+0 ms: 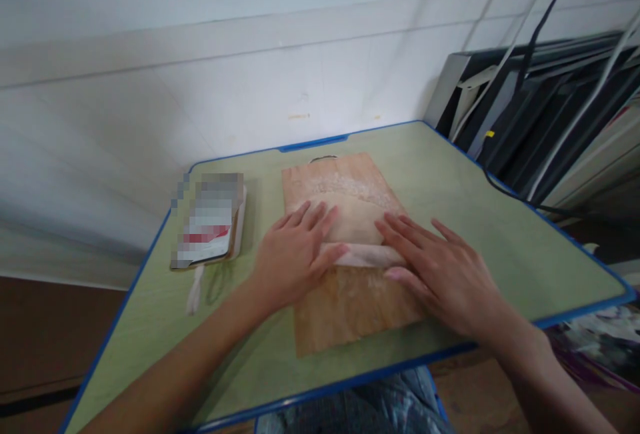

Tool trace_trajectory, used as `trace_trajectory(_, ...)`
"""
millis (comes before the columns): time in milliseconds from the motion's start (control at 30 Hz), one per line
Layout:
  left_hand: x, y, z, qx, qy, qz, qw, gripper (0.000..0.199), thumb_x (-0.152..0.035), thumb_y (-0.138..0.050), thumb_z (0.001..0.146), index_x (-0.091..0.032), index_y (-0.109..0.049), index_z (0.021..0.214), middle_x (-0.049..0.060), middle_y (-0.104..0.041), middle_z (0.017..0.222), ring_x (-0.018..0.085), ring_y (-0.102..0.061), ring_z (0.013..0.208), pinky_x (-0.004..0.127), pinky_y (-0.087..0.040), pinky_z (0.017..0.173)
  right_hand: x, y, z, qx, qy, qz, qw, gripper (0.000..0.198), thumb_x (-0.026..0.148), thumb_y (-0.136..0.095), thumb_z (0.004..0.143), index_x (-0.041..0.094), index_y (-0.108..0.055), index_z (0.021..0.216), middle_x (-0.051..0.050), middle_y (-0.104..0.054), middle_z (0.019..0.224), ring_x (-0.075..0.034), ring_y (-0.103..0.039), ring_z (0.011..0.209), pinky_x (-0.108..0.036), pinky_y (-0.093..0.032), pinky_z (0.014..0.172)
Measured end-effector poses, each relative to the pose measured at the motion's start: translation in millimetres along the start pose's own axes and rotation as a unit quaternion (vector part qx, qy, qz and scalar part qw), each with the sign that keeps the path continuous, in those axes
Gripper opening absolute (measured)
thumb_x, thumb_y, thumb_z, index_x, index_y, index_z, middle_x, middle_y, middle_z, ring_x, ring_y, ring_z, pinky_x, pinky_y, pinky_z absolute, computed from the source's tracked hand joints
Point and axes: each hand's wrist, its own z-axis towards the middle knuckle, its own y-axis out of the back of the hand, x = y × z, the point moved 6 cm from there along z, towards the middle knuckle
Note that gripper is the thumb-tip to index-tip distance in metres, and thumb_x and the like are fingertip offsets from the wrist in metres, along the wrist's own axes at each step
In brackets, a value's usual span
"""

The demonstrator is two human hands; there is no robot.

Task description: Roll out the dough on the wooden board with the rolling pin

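Where the dough [356, 215] lies: flat on the far half of the board [350, 307], ahead of you and between your two hands.
Roll [367, 255]: pale, near the middle of the board, along the dough's near side; you cannot tell from this view whether it is a pin or a rolled edge of dough.
Roll's long axis: crosswise over the board, running from your left hand to your right.
Left hand [293, 251]: spread, palm down over the board's left edge, your fingers on the dough and your thumb across the roll's left end.
Right hand [445, 267]: palm down over the board's right edge, your little finger apart from the others, your fingertips at the dough's right side, your thumb on the roll's near side; whether it pinches the roll, you cannot tell.
Nearer hand: neither, since each of your hands covers one end of the roll.
Flour [345, 185]: dusted over the board, beyond the dough.
Phone [213, 244]: left of the board, apart from your left hand.
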Motion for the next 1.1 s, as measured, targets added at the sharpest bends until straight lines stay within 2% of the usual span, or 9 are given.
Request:
trace_trajectory(67, 1, 0, 1, 0.002, 0.006, -0.002, 1.0, 0.064, -0.056, -0.018, 0.094, -0.018, -0.031, 0.143, 0.008, -0.035, 0.148, 0.025, -0.027, 0.138, 0.042, -0.026, 0.111, -2, -1, 0, 0.002, 0.009, 0.014, 1.0, 0.055, 0.049, -0.024, 0.096, 0.019, -0.042, 0.138, -0.012, -0.045, 0.141, -0.026, -0.042, 0.129, -0.053, -0.039, 0.1)
trace_trajectory(267, 21, -5, 50, -0.006, 0.037, -0.064, 0.997, 0.057, -0.044, -0.011, 0.097, -0.017, -0.038, 0.14, 0.005, -0.042, 0.145, 0.02, -0.036, 0.135, 0.035, -0.026, 0.112, -26, -6, 25, 0.037, -0.013, 0.043, 0.998, 0.06, 0.051, -0.02, 0.096, 0.017, -0.032, 0.143, -0.014, -0.035, 0.147, -0.025, -0.031, 0.135, -0.053, -0.035, 0.103)
trace_trajectory(400, 13, -1, 27, -0.02, 0.04, -0.023, 0.999, 0.062, -0.051, -0.012, 0.096, -0.017, -0.035, 0.142, 0.007, -0.04, 0.146, 0.025, -0.029, 0.138, 0.04, -0.026, 0.112, -5, -1, 6, 0.006, 0.005, -0.005, 1.0, 0.061, 0.053, -0.02, 0.095, 0.016, -0.036, 0.141, -0.015, -0.039, 0.144, -0.027, -0.037, 0.132, -0.054, -0.038, 0.1)
trace_trajectory(500, 3, 0, 5, -0.013, 0.01, -0.005, 1.0, 0.064, -0.055, -0.013, 0.095, -0.019, -0.033, 0.143, 0.007, -0.038, 0.147, 0.025, -0.028, 0.138, 0.04, -0.027, 0.111, 7, 1, -8, -0.008, 0.025, -0.006, 1.0, 0.061, 0.053, -0.02, 0.095, 0.017, -0.038, 0.14, -0.014, -0.04, 0.143, -0.027, -0.04, 0.13, -0.052, -0.042, 0.098)
trace_trajectory(567, 6, -1, 7, -0.005, 0.011, -0.012, 1.0, 0.065, -0.056, -0.012, 0.094, -0.019, -0.033, 0.143, 0.007, -0.038, 0.147, 0.025, -0.028, 0.138, 0.041, -0.027, 0.111, 2, -1, -3, -0.004, 0.024, 0.004, 1.0, 0.06, 0.053, -0.02, 0.095, 0.017, -0.038, 0.14, -0.014, -0.042, 0.143, -0.026, -0.04, 0.13, -0.052, -0.041, 0.098)
trace_trajectory(767, 21, -7, 47, -0.008, 0.013, -0.044, 0.999, 0.06, -0.045, -0.006, 0.097, -0.019, -0.038, 0.14, 0.005, -0.041, 0.145, 0.02, -0.034, 0.136, 0.037, -0.026, 0.112, -24, -5, 26, 0.033, -0.016, 0.037, 0.999, 0.061, 0.053, -0.021, 0.095, 0.018, -0.03, 0.144, -0.015, -0.036, 0.146, -0.026, -0.033, 0.134, -0.055, -0.035, 0.102)
trace_trajectory(967, 0, -2, -1, 0.011, -0.012, -0.009, 1.0, 0.066, -0.056, -0.012, 0.094, -0.017, -0.032, 0.144, 0.01, -0.035, 0.148, 0.028, -0.025, 0.139, 0.044, -0.025, 0.112, 2, -1, -6, 0.015, 0.035, 0.026, 0.999, 0.059, 0.052, -0.021, 0.095, 0.019, -0.036, 0.141, -0.012, -0.043, 0.143, -0.025, -0.039, 0.131, -0.055, -0.037, 0.101)
trace_trajectory(1033, 1, -2, -3, 0.012, -0.011, -0.011, 1.0, 0.065, -0.056, -0.013, 0.094, -0.017, -0.031, 0.144, 0.011, -0.033, 0.149, 0.028, -0.024, 0.139, 0.044, -0.025, 0.112, 1, -1, -4, 0.008, 0.038, 0.022, 0.999, 0.058, 0.052, -0.022, 0.095, 0.019, -0.037, 0.141, -0.012, -0.042, 0.143, -0.026, -0.037, 0.132, -0.056, -0.035, 0.102)
trace_trajectory(1100, 10, -4, 10, 0.002, 0.008, -0.022, 1.0, 0.065, -0.054, -0.012, 0.095, -0.016, -0.032, 0.143, 0.011, -0.034, 0.148, 0.027, -0.025, 0.139, 0.043, -0.025, 0.112, -9, -2, 10, 0.009, 0.017, 0.022, 1.0, 0.059, 0.051, -0.022, 0.095, 0.017, -0.036, 0.141, -0.014, -0.04, 0.144, -0.026, -0.036, 0.133, -0.056, -0.034, 0.102)
